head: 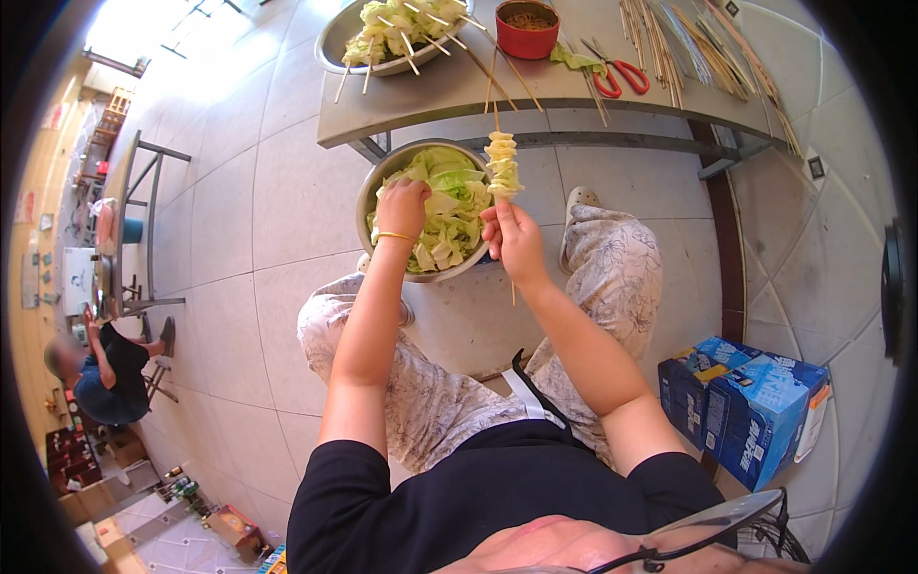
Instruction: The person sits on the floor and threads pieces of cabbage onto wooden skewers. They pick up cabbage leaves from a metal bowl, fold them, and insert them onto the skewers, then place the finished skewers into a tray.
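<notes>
My right hand (pixel 510 233) grips a wooden skewer of folded cabbage leaves (pixel 503 163), held upright at the right rim of a metal basin (pixel 367 188). Loose cabbage leaves (pixel 452 215) fill that basin, which stands low between my knees. My left hand (pixel 403 204), with a yellow band at the wrist, reaches into the leaves at the basin's left side; its fingertips are partly hidden, so a hold on a leaf cannot be told. Beyond, on the metal table (pixel 430 100), a second basin (pixel 331 46) bears several finished cabbage skewers (pixel 394 29).
The table also holds a red pot (pixel 528 39) of rubber bands, red-handled scissors (pixel 620 77), a leaf piece (pixel 576 59) and many bare skewers (pixel 656 54). Blue boxes (pixel 746 405) stand on the floor at right. Far left, a person (pixel 107 380) sits by another table.
</notes>
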Available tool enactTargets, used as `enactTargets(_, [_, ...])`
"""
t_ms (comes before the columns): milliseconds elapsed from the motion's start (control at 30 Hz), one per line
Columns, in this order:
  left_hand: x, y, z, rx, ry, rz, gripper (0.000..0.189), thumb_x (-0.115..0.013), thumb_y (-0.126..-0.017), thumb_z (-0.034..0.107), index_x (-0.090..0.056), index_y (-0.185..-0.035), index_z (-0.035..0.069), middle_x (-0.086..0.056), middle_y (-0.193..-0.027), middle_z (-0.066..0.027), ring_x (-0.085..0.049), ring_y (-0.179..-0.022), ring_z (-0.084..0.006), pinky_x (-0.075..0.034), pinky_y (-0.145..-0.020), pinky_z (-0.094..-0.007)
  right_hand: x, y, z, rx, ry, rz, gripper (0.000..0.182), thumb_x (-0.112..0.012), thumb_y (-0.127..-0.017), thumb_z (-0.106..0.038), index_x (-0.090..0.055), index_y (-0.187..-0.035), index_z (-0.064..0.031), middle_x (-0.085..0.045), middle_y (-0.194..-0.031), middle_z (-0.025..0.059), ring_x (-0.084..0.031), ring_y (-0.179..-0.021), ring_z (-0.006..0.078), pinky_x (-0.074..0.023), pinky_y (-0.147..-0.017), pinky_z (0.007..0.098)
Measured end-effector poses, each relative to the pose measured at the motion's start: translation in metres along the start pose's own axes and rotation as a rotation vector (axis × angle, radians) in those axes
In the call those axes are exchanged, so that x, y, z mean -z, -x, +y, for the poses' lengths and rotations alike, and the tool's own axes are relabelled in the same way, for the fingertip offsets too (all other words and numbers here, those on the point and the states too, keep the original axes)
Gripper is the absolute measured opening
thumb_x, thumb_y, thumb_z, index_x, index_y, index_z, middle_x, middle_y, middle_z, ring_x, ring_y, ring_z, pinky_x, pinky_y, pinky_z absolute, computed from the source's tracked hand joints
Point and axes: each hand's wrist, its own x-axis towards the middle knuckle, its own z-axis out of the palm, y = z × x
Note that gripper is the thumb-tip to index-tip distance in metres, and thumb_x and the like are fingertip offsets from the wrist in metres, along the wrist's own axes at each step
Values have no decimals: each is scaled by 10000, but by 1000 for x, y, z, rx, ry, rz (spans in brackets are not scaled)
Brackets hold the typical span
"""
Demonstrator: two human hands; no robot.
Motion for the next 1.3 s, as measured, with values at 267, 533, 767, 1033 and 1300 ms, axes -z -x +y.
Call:
enactTargets(267, [28, 4, 9, -82, 145, 100, 84, -646, -769, 135, -663, -822, 72, -619, -800, -77, -578, -768, -253, -469, -702, -348, 3, -1, 6, -1, 16, -16, 354, -431, -967, -334, -569, -880, -20, -520, -638, 6, -416, -434, 55, -331, -402, 184])
enactTargets(533, [37, 29, 9, 535, 1258, -170, 172, -624, -873, 169, -620, -973, 29, -606, -851, 32, -518, -751, -47, -409, -679, -186, -6, 2, 7, 46, 44, -37, 227, -633, -869, -215, -599, -930, 1, -557, -677, 1, -440, -481, 54, -363, -455, 198])
enactTargets(767, [33, 46, 34, 575, 1243, -148, 215, -669, -828, 160, -619, -973, 10, -614, -881, -3, -536, -755, -68, -440, -671, -207, -9, 1, 19, 59, -26, -122, 159, -663, -841, -136, -618, -914, -2, -572, -709, -20, -464, -540, 46, -378, -490, 195])
enactTargets(1033, [42, 52, 67, 288, 849, 112, 257, -658, -809, 70, -597, -1047, -6, -626, -990, -47, -585, -854, -125, -481, -711, -248, -10, -5, 30, 110, 114, -71, 127, -625, -868, -125, -607, -907, -5, -562, -713, -13, -453, -517, 50, -377, -484, 198])
enactTargets(1300, [29, 57, 55, 551, 1380, -209, 304, -612, -880, 162, -580, -1123, -18, -634, -997, -37, -580, -863, -87, -478, -767, -235, -17, -1, 23, 90, 22, -140, 117, -595, -879, -87, -579, -959, -5, -568, -727, -4, -455, -504, 55, -365, -458, 198])
